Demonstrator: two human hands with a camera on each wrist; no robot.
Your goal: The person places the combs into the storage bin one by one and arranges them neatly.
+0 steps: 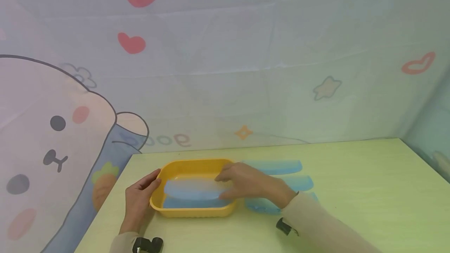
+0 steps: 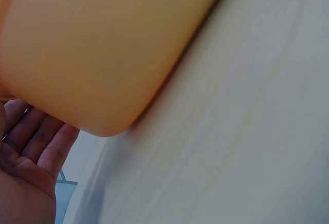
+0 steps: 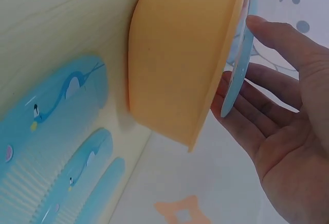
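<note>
A yellow plastic basket (image 1: 197, 212) stands on the table, and my left hand (image 1: 138, 196) grips its left rim, thumb at the edge. In the left wrist view, the fingers (image 2: 38, 134) lie against the outside of the basket wall (image 2: 97, 54). My right hand (image 1: 246, 182) pinches a light blue comb (image 1: 191, 189) by its right end, over the basket; the comb is blurred in the head view. The right wrist view shows the comb (image 3: 240, 72) edge-on between thumb and fingers. Below it, inside the basket, lies another blue shape (image 1: 195, 203), apparently a comb.
Right of the basket, three blue combs lie in a row: a far one (image 1: 275, 166), a middle one (image 1: 300, 182) and a near one (image 1: 261, 206), partly hidden by my right arm. A printed cloth (image 1: 218, 89) hangs behind the table (image 1: 355, 190).
</note>
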